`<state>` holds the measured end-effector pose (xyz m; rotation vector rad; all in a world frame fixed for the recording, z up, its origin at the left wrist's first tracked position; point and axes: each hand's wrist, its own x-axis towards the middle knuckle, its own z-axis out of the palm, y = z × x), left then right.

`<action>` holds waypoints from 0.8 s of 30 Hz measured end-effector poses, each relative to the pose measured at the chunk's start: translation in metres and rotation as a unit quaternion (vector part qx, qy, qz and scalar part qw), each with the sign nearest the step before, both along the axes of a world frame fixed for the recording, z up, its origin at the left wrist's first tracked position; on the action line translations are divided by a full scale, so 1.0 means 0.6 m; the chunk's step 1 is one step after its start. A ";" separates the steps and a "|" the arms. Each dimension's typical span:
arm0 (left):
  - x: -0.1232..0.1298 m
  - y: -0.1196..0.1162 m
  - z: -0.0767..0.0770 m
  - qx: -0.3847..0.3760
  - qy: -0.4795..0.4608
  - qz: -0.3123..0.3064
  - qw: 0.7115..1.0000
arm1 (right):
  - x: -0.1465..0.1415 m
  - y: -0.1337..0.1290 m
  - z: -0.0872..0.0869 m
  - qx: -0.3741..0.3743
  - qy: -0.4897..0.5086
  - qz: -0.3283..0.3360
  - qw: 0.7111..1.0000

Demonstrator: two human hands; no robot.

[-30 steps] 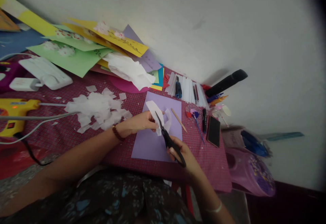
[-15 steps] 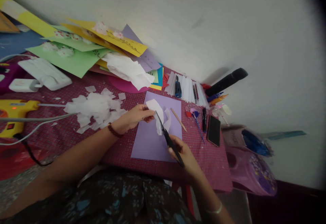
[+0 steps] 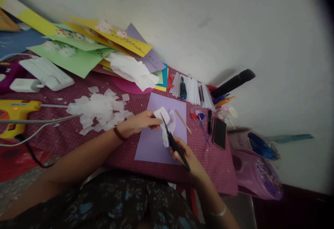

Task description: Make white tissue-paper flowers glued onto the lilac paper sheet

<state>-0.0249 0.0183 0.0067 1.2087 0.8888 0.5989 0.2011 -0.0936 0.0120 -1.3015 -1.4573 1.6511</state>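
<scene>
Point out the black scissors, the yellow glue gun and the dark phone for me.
Black scissors [image 3: 172, 142]: head view, on the handle section just below the blades.
Yellow glue gun [image 3: 24, 107]: head view, on the barrel.
Dark phone [image 3: 219, 133]: head view, middle of its upward face.

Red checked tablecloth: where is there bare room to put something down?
The red checked tablecloth looks nearly bare at the front right, between the right forearm and the cloth's right edge, nearer than the black phone. The flat purple paper's lower-left corner is free too. The back left is crowded with yellow and green paper cards.
</scene>
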 end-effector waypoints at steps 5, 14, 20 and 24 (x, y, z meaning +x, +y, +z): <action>0.002 0.002 -0.015 -0.028 -0.016 -0.010 0.999 | 0.003 0.000 -0.009 -0.007 -0.007 -0.012 1.000; 0.002 0.002 -0.007 -0.055 0.003 -0.006 0.998 | 0.006 -0.004 -0.017 -0.001 -0.032 -0.025 0.999; 0.002 0.002 -0.001 -0.076 -0.028 -0.009 0.997 | 0.009 -0.004 -0.017 -0.003 -0.038 -0.027 0.999; -0.001 0.000 0.012 -0.054 -0.045 -0.011 0.997 | 0.007 -0.006 -0.010 -0.004 -0.025 -0.020 0.999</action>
